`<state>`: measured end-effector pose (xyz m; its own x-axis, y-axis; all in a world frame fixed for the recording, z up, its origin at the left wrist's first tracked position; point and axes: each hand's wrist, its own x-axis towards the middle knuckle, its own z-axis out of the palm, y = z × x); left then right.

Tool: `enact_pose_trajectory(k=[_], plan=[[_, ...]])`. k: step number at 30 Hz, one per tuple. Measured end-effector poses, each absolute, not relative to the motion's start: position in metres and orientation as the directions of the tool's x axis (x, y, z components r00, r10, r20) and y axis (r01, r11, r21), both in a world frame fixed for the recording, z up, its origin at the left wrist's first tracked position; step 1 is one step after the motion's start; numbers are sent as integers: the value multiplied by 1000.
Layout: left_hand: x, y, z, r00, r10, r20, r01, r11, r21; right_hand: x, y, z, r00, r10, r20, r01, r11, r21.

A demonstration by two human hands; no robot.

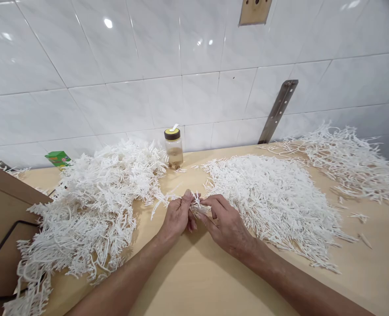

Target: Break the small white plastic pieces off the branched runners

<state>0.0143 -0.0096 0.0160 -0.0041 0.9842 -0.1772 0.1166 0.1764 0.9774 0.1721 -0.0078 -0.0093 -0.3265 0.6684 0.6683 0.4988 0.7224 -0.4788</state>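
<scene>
Thin white branching strands (160, 203) stick out to the left from my left hand (178, 215), whose thumb and fingers are closed on them. My right hand (225, 223) meets it at the middle of the table, thumb and forefinger pinched on the white bits between the hands. To the left lies a tall tangled heap of white branching strands (92, 197). On the right, close to my right hand, spreads a flatter pile of short white pieces (273, 197).
The wooden table (194, 281) runs to a tiled wall. A lidded bottle (174, 149) stands at the back, a green box (58, 158) at the back left. Another strand pile (349, 158) lies far right, near a metal bracket (278, 112). A brown box (6, 219) is at left.
</scene>
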Motion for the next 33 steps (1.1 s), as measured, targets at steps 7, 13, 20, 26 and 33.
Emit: enact_pose_trajectory(k=[7, 13, 20, 26, 33], plan=[[14, -12, 10, 143, 977, -161, 205, 130, 970, 174, 0, -16, -294, 711, 638, 456, 691, -560], [7, -7, 2, 172, 984, -52, 310, -4, 951, 179, 7, -18, -198, 881, 429, 422, 472, -774], [2, 0, 6, 148, 989, 6, 247, -43, 968, 178, 7, -17, -188, 967, 170, 280, 218, -935], [3, 3, 2, 153, 983, -98, 137, 77, 988, 177, 6, -13, -187, 977, 98, 251, 144, -957], [2, 0, 14, 249, 945, -214, 44, 209, 977, 177, 6, -9, -130, 988, 77, 241, 107, -965]])
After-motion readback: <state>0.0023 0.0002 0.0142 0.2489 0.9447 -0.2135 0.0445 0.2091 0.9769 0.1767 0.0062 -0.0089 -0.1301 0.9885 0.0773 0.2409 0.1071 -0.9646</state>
